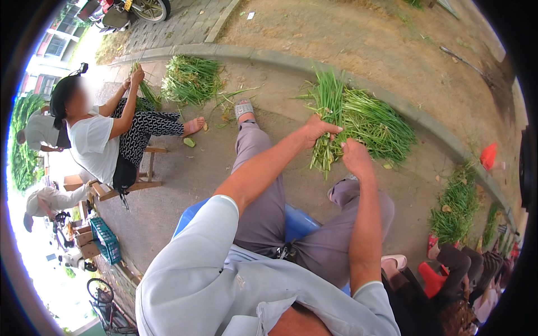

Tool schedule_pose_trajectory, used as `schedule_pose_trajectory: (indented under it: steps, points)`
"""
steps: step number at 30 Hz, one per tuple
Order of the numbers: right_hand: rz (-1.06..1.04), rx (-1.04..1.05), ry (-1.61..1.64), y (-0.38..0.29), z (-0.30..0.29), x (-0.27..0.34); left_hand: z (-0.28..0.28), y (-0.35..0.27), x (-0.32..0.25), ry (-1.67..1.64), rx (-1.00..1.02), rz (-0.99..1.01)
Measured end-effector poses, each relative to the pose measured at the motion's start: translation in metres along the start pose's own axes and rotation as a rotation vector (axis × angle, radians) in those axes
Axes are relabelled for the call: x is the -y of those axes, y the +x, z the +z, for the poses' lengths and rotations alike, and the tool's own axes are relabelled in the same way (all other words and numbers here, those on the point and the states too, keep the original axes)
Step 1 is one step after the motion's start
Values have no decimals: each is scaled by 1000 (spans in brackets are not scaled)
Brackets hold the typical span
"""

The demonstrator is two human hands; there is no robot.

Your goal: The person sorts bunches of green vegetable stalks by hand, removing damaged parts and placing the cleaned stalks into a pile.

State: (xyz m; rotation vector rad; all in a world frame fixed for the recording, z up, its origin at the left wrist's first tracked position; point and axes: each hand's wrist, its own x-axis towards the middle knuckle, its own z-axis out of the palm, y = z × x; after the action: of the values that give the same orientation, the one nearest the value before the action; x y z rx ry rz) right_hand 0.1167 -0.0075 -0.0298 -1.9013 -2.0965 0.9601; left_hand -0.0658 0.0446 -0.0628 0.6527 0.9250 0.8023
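Observation:
My left hand (pixel 320 131) is closed around a bundle of long green chive-like stalks (pixel 330 94), leaf tips pointing away from me and pale cut ends towards me. Just to its right, my right hand (pixel 357 157) pinches stalks at the near part of the bundle with thumb and fingers; exactly how many it grips is hidden. A larger heap of the same greens (pixel 376 126) lies on the ground beyond and right of my hands. The bundle overlaps the heap's left side.
A seated person (pixel 98 126) at left handles greens beside another heap (pixel 191 80). A low concrete curb (pixel 286 59) runs behind the heaps. More greens (pixel 456 206) lie at right, near a red stool (pixel 431 279) and seated people. Crates (pixel 105 241) stand far left.

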Motion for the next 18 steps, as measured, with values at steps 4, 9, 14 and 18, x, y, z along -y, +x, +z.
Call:
schedule_pose_trajectory:
  steps: [4,9,14,18]
  points:
    - [-46,-18,-2,5,-11,-12,17,3,5,-106,-8,37]
    - [-131,60,125,12,-17,1,21,-9,-17,-138,31,9]
    - [-50,180,407,23,-35,29,18,-19,-42,-159,-52,111]
    - [33,202,472,21,-30,35,21,-22,-46,-171,-125,118]
